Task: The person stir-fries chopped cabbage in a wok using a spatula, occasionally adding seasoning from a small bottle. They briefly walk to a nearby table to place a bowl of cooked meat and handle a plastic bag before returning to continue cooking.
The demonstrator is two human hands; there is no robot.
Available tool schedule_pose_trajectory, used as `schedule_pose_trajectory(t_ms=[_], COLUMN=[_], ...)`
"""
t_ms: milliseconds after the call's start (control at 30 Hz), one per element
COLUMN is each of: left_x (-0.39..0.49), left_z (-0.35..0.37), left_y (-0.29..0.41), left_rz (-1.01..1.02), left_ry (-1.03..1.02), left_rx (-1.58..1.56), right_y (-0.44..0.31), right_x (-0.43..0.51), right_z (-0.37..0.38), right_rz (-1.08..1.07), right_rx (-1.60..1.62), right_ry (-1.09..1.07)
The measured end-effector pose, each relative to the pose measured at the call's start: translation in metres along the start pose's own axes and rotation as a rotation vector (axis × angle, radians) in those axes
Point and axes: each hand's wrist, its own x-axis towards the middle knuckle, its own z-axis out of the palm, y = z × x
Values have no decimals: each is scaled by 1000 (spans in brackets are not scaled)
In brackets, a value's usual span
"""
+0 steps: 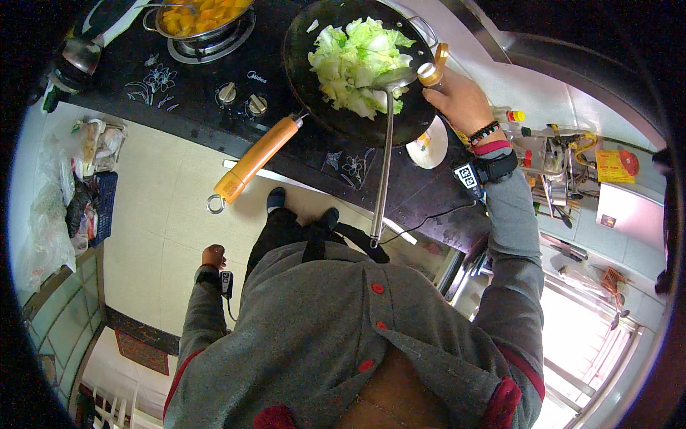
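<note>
My right hand grips a small bottle with its gold flip cap up, at the right rim of a black wok. Chopped cabbage lies in the wok. A metal ladle rests there, its bowl on the cabbage and its handle reaching over the near rim. The wok's wooden handle points down and left, past the stove's front edge. My left hand hangs low beside my body, fingers curled, touching nothing that shows. A small white dish sits close to the wok's lower right rim.
A pan of orange-yellow food chunks stands on the left burner. Two knobs are on the black glass hob. A cable crosses the counter at right. Seasoning bottles and utensils stand beyond my right wrist; a blue basket is at left.
</note>
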Motion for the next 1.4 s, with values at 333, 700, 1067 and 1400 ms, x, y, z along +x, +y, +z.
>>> schedule_pose_trajectory(t_ms=[333,700,1067,1400], left_x=[9,0,2,7], left_z=[3,3,4,6], left_y=[-12,-3,-9,-11], left_rz=[-2,30,-16,13], left_ry=[-19,-8,-11,16], left_rx=[-12,-29,-13,-14], right_y=[6,4,4,5], right_x=[4,7,9,12], right_z=[2,0,-2,-3], right_rz=[7,6,33,39], right_rx=[20,2,-15,-28], right_ry=[-39,-66,-101,-108])
